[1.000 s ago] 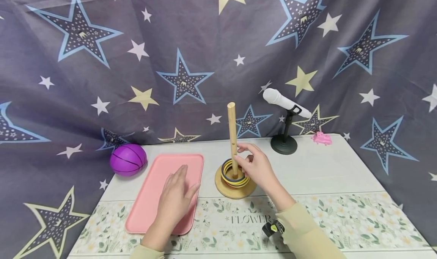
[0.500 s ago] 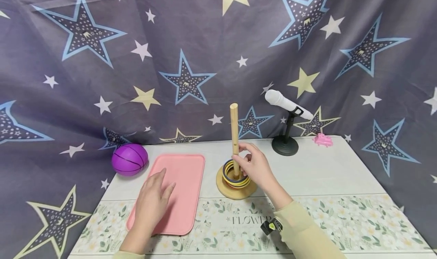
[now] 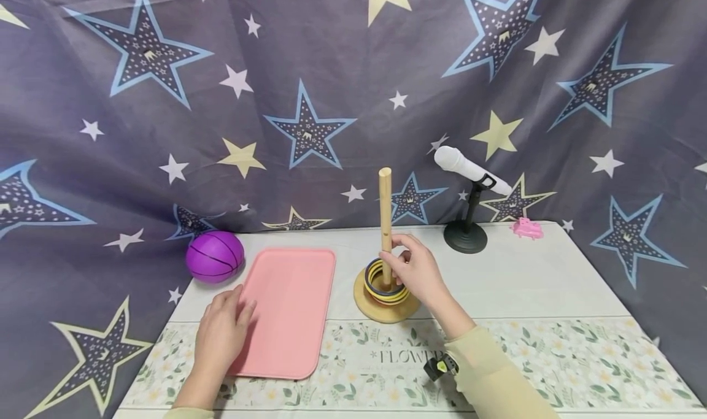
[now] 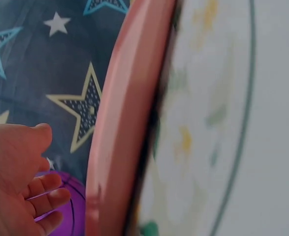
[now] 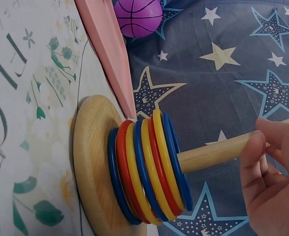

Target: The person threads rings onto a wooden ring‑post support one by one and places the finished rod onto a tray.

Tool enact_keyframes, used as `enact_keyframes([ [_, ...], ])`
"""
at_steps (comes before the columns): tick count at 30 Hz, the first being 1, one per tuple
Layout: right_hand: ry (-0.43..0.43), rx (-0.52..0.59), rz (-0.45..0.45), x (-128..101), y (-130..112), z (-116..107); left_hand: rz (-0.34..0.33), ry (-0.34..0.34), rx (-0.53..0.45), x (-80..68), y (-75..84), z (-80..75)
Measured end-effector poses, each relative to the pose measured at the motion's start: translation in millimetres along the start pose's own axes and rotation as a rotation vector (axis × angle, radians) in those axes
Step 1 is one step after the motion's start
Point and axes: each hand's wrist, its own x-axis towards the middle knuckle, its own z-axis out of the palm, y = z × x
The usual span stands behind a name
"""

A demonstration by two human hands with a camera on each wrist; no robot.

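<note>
My right hand [image 3: 418,273] pinches the upright wooden peg [image 3: 386,207] between thumb and fingers, above a stack of rings. In the right wrist view, several blue, yellow and red rings [image 5: 149,167] sit around the peg, on its round wooden base [image 5: 92,162]. My left hand [image 3: 220,333] hovers at the left edge of the pink tray [image 3: 293,315], its fingers relaxed and holding nothing. Whether it touches the tray's rim, I cannot tell. The left wrist view has the tray's side [image 4: 127,118] close up, with the hand's fingers loosely bent.
A purple ball [image 3: 215,257] sits behind the tray at the left. At the back right stand a white microphone [image 3: 466,166] on a black stand [image 3: 466,237] and a small pink object [image 3: 527,228]. A star-patterned curtain [image 3: 342,51] hangs behind the table.
My left hand has moved left across the tray, from over its middle to its left edge. The right hand stays on the peg. The head view has shifted slightly.
</note>
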Motion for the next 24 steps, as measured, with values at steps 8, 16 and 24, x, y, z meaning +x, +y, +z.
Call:
enact_keyframes([
  [8,-0.003,0.011,-0.008,0,3,0,-0.091,-0.068,0.017,0.9,-23.2,5.5],
  [16,-0.010,0.042,-0.001,-1,2,0,-0.061,-0.047,0.056,0.2,-34.1,7.6],
  [24,-0.024,0.057,0.001,1,4,-1,-0.048,-0.043,0.069,-0.3,-38.4,7.1],
])
